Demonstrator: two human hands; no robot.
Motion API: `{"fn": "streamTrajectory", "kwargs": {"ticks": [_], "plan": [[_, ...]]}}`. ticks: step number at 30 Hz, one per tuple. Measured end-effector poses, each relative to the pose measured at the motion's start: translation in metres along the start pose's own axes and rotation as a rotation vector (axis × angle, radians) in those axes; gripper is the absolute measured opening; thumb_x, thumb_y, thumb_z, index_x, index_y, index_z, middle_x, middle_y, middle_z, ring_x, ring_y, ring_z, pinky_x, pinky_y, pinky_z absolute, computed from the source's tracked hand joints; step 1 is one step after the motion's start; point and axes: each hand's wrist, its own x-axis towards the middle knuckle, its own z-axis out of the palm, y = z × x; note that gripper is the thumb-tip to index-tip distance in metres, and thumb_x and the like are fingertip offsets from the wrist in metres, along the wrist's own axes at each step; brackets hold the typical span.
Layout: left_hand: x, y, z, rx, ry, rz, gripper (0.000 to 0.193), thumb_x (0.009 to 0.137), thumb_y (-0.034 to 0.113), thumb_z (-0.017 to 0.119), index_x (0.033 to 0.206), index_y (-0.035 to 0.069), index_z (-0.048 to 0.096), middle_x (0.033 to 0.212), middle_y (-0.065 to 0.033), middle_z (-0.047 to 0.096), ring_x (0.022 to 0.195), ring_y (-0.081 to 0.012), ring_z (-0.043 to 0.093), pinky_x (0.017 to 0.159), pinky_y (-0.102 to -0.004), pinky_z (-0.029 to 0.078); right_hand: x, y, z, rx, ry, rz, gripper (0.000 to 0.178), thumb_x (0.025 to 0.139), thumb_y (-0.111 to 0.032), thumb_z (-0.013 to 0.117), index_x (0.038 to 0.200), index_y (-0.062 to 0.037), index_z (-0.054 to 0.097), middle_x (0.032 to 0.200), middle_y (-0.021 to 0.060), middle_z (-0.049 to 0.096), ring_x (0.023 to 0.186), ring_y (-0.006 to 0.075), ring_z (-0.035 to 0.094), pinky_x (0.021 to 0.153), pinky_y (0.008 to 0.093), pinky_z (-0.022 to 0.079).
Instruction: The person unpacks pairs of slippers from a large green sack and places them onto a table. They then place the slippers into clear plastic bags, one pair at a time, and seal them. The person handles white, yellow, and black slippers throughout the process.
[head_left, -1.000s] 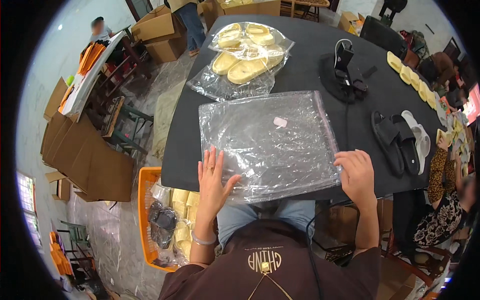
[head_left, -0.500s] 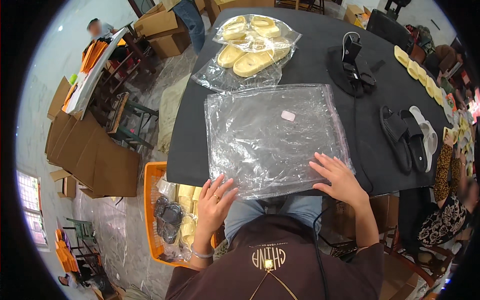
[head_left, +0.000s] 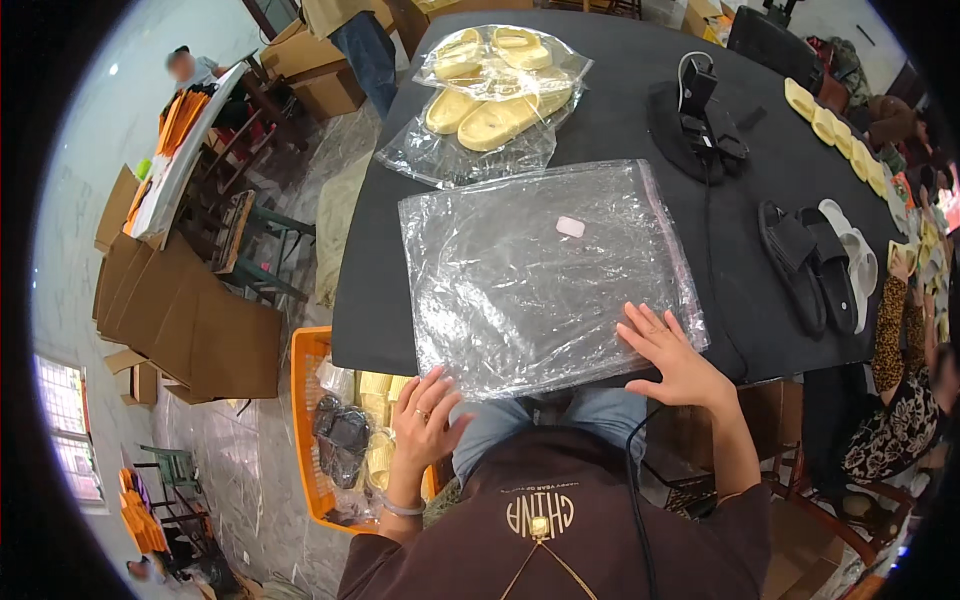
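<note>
A stack of clear plastic bags (head_left: 530, 270) lies on the black table in front of me, with a small pale pink label (head_left: 571, 227) showing on it. My right hand (head_left: 672, 355) rests with fingers spread on the lower right part of the bags. At their lower left corner is my left hand (head_left: 428, 415), its fingers apart and holding nothing. Beyond the bags lie pale yellow slippers (head_left: 495, 122) in clear plastic. To the right are a pair of black slippers (head_left: 795, 262) and a white slipper (head_left: 858, 265).
An orange basket (head_left: 302, 430) of wrapped slippers stands below the table's left edge. A black device with a cable (head_left: 705, 145) sits on the table. Yellow slippers (head_left: 833, 135) line the far right edge. Another person's arm (head_left: 890, 325) is at right.
The bag stack has turned slightly and its upper edge has shifted a little left. My left hand has slid slightly down toward the table edge; the right has barely moved.
</note>
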Motion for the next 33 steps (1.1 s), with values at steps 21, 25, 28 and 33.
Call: {"fn": "streamTrajectory", "kwargs": {"ticks": [21, 25, 28, 33], "plan": [[0.027, 0.013, -0.001, -0.001, -0.048, -0.1, 0.043, 0.075, 0.014, 0.073, 0.116, 0.01, 0.062, 0.123, -0.0095, 0.059, 0.117, -0.0275, 0.053, 0.095, -0.0404, 0.038, 0.003, 0.0, 0.007, -0.23, 0.264, -0.015, 0.047, 0.08, -0.021, 0.067, 0.124, -0.0103, 0.056, 0.135, 0.0078, 0.05, 0.122, 0.0255, 0.048, 0.104, 0.0462, 0.034], [0.021, 0.007, 0.002, -0.124, 0.043, -0.279, 0.035, 0.081, 0.014, 0.068, 0.114, 0.005, 0.061, 0.123, -0.0135, 0.058, 0.113, -0.0278, 0.055, 0.092, -0.0384, 0.041, 0.013, -0.015, -0.02, -0.174, 0.341, -0.082, 0.041, 0.081, -0.017, 0.066, 0.12, -0.0092, 0.058, 0.13, 0.0081, 0.054, 0.119, 0.0255, 0.051, 0.103, 0.0443, 0.035], [0.078, 0.018, -0.018, 0.019, 0.059, -0.293, 0.03, 0.084, 0.012, 0.064, 0.112, 0.003, 0.062, 0.122, -0.0161, 0.057, 0.114, -0.0285, 0.055, 0.091, -0.0381, 0.043, 0.043, -0.03, -0.039, -0.089, 0.512, -0.134, 0.035, 0.082, -0.013, 0.064, 0.116, -0.0082, 0.061, 0.125, 0.0072, 0.058, 0.115, 0.0249, 0.053, 0.099, 0.0434, 0.037], [0.113, 0.003, 0.035, 0.237, -0.042, -0.228, 0.046, 0.092, 0.024, 0.053, 0.131, 0.002, 0.047, 0.138, -0.0189, 0.043, 0.131, -0.0323, 0.038, 0.103, -0.044, 0.033, 0.13, -0.059, -0.013, -0.122, 0.679, -0.181, 0.032, 0.085, -0.016, 0.06, 0.116, -0.008, 0.06, 0.123, 0.0086, 0.057, 0.101, 0.0269, 0.056, 0.087, 0.0414, 0.042]]}}
